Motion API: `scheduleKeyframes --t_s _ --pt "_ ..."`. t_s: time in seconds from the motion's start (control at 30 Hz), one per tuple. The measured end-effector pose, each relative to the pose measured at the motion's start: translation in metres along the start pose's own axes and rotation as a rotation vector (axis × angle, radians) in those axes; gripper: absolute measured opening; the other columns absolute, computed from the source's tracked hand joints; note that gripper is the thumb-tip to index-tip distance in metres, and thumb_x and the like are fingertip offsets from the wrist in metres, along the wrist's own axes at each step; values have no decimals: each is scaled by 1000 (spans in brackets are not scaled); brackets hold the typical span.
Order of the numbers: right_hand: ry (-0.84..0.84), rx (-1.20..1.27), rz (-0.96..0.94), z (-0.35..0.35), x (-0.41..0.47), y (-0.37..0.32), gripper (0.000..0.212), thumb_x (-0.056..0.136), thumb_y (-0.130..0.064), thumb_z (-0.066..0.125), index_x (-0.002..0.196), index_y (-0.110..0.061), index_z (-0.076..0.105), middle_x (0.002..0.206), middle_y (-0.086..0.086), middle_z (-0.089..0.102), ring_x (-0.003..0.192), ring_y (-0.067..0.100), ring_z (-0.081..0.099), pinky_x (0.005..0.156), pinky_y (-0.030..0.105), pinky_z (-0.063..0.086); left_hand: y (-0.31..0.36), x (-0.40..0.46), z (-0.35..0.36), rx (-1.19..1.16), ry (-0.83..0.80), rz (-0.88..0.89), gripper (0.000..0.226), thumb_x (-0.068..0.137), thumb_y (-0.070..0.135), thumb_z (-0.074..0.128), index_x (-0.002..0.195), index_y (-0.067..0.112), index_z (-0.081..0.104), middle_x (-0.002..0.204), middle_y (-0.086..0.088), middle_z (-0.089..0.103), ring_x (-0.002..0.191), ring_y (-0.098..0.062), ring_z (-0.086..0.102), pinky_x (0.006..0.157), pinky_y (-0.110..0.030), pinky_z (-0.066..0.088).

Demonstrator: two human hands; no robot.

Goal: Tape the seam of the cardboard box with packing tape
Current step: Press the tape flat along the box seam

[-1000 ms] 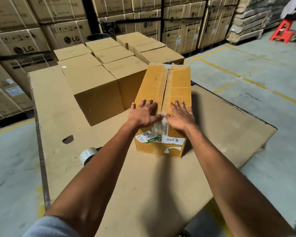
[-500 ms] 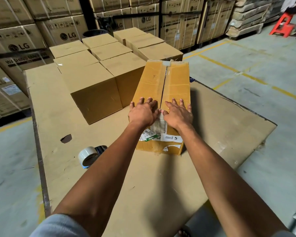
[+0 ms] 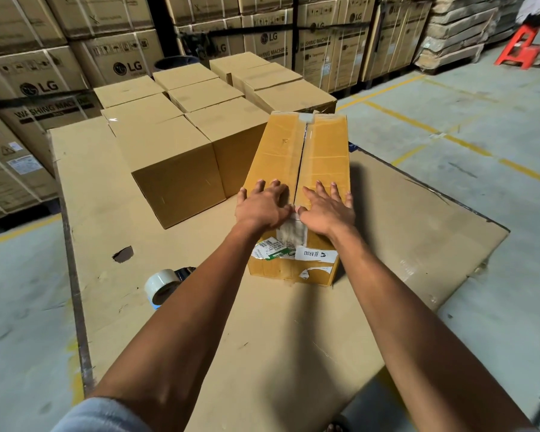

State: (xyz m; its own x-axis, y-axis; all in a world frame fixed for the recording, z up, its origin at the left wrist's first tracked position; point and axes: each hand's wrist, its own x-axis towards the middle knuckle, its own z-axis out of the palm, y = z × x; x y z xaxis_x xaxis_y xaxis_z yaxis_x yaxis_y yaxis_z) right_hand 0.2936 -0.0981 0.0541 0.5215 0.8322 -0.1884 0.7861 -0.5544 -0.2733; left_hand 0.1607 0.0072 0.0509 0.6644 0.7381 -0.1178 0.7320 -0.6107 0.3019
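Your left hand (image 3: 262, 207) and right hand (image 3: 326, 210) lie flat, fingers spread wide, holding nothing, on the cardboard box (image 3: 296, 169) mid-desk. Press both flaps tight together at the seam (image 3: 301, 154) before grabbing the packing tape (image 3: 161, 285).

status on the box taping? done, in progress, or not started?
Done: flaps are closed on the box, and old tape shows at its far end and on its near face. In hand: left hand and right hand press flat on the flaps either side of the seam, holding nothing. Left: the tape roll lies untouched on the cardboard sheet, and the seam's middle looks open, so taping looks not yet started.
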Motion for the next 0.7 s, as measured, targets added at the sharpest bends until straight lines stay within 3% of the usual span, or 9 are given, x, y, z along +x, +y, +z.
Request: scheduleKeyframes --t_s 0.1,0.17,0.3,0.43,0.57,0.7 --pt "104 -5 40 7 -2 -8 60 105 -54 37 162 -41 26 175 -7 5 162 27 -6 128 56 -8 13 -6 5 -53 114 -105 62 107 61 53 163 38 41 175 -3 36 167 -20 21 136 -54 -1" --pt "142 -20 52 9 -4 -11 57 106 -52 35 162 -41 28 175 -6 9 162 29 -3 128 57 -6 15 -7 7 -50 147 -99 60 108 62 51 162 38 44 173 -2 39 166 -19 21 136 -54 1" --pt "69 7 18 4 -4 -7 61 106 -52 36 164 -40 20 175 -4 0 161 31 -10 128 58 -9 -4 -4 -1 -29 22 47 70 109 60 45 171 32 30 181 7 16 169 -24 5 133 -62 -4" --pt "-80 56 4 -5 -3 -1 79 98 -67 44 165 -42 11 174 -5 -11 159 30 -22 122 57 -18 -18 0 -11 -131 -135 105 101 83 69 45 173 28 24 182 5 8 169 -25 -3 130 -63 -11" --pt "-33 13 15 -1 1 -3 68 102 -64 38 163 -46 16 175 -5 -8 160 30 -17 125 59 -14 -14 3 -5 -63 -80 75 77 107 56 51 173 30 22 182 8 9 169 -21 -2 131 -59 -9" --pt "85 -38 37 7 1 -14 56 107 -52 32 162 -46 24 175 -6 3 161 34 -8 127 60 -8 4 -4 2 -44 48 -66 64 111 56 49 169 37 31 180 0 23 167 -19 18 135 -53 -4"
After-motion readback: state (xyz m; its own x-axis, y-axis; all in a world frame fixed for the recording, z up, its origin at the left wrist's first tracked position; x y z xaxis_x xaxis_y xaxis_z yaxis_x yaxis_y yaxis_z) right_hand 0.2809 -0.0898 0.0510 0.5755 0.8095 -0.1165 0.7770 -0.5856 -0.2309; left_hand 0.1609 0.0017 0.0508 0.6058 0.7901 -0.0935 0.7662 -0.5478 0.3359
